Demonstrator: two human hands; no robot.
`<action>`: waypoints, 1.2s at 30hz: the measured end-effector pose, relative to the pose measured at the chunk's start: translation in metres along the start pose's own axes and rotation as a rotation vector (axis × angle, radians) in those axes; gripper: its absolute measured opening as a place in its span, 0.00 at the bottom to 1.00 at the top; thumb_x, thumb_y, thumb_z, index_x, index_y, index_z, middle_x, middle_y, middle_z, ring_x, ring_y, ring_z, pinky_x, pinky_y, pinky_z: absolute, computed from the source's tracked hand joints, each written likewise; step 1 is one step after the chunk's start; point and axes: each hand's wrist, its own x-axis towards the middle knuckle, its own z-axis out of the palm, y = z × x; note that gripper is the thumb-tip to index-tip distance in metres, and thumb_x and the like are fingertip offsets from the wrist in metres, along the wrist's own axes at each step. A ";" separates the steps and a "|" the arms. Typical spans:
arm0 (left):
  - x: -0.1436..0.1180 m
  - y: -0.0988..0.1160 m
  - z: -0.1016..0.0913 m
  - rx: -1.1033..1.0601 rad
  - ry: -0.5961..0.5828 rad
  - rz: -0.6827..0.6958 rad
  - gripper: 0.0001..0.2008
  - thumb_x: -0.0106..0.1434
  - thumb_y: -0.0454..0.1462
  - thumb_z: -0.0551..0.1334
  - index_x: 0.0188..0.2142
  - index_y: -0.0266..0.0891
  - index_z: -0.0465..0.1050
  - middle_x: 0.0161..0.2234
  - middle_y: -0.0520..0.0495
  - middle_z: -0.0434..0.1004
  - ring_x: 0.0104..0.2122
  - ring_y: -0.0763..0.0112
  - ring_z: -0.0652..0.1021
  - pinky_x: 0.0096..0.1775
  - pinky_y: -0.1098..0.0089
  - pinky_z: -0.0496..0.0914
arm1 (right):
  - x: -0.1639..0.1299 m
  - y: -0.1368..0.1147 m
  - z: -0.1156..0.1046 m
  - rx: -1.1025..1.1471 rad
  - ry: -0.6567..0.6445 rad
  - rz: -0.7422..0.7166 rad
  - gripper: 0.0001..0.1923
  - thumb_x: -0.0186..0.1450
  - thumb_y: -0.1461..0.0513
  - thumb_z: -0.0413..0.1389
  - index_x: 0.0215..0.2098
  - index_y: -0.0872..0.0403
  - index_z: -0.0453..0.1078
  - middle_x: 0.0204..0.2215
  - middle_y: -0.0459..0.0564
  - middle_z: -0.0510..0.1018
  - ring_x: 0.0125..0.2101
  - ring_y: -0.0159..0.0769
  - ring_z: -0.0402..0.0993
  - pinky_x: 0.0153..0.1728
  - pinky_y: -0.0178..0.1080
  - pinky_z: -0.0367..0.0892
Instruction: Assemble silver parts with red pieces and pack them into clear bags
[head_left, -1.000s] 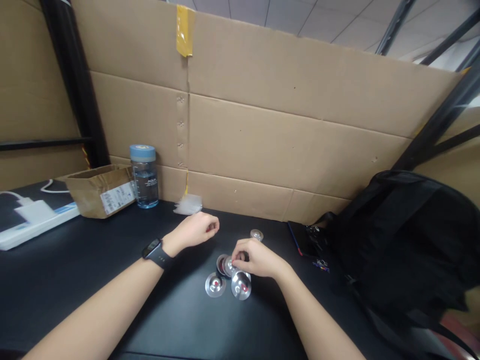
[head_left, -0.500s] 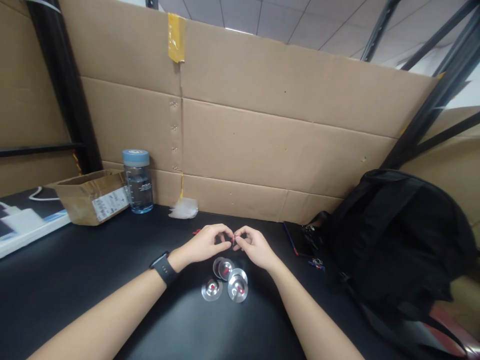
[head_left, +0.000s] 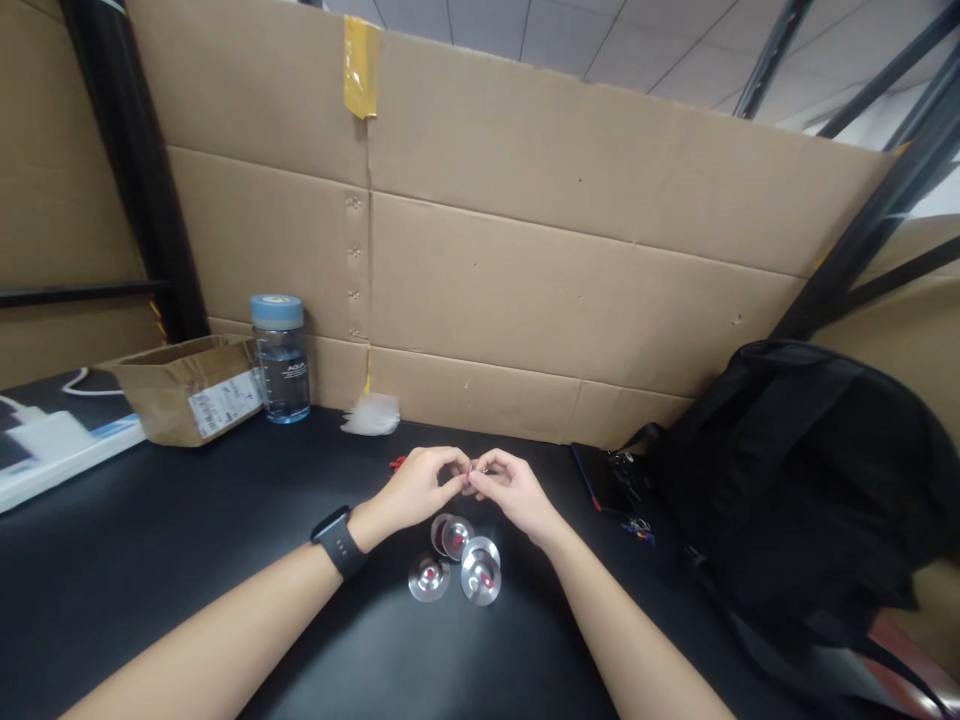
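My left hand (head_left: pixel 424 487) and my right hand (head_left: pixel 514 492) meet above the black table, fingertips pinched together. Between them is a small shiny disc with a red bit (head_left: pixel 470 474), mostly covered by the fingers, so its exact kind is unclear. Several shiny round discs with domed middles and red centres lie just below the hands: one disc (head_left: pixel 429 579) sits apart on the left, others overlap, such as the front disc (head_left: pixel 481 578) and the back disc (head_left: pixel 457 538). Small red pieces (head_left: pixel 397 463) show behind my left hand. A dark watch (head_left: pixel 339 543) is on the left wrist.
A blue-lidded water bottle (head_left: pixel 281 360) and an open cardboard box (head_left: pixel 187 390) stand at the left, near a white power strip (head_left: pixel 71 462). Crumpled translucent plastic (head_left: pixel 371 414) lies by the cardboard wall (head_left: pixel 480 280). At the right are a black backpack (head_left: pixel 802 490), a dark flat item (head_left: pixel 600 480) and keys (head_left: pixel 639 530).
The view has shifted slightly. Both hands stay together at the same spot, with small finger movements around the disc, which shows a little differently. The discs on the table have not moved.
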 end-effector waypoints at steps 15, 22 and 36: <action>0.010 -0.039 -0.044 0.215 0.137 -0.139 0.07 0.61 0.37 0.65 0.39 0.40 0.78 0.37 0.47 0.84 0.36 0.64 0.81 0.41 0.68 0.72 | 0.007 0.002 -0.040 -0.667 0.403 -0.153 0.16 0.56 0.58 0.63 0.42 0.50 0.72 0.38 0.50 0.81 0.34 0.38 0.77 0.35 0.37 0.71; 0.008 -0.081 -0.066 0.220 -0.045 -0.197 0.09 0.59 0.42 0.67 0.35 0.40 0.81 0.32 0.47 0.84 0.34 0.64 0.81 0.37 0.70 0.71 | 0.009 0.017 -0.072 -0.854 0.348 -0.009 0.13 0.54 0.57 0.63 0.37 0.52 0.78 0.27 0.47 0.80 0.29 0.38 0.76 0.32 0.36 0.67; 0.003 -0.090 -0.067 0.288 -0.198 -0.192 0.08 0.62 0.40 0.64 0.34 0.39 0.80 0.31 0.48 0.82 0.32 0.67 0.80 0.36 0.72 0.68 | 0.010 0.033 -0.082 -0.862 0.184 0.065 0.11 0.55 0.57 0.66 0.36 0.51 0.78 0.30 0.47 0.83 0.31 0.37 0.77 0.34 0.35 0.66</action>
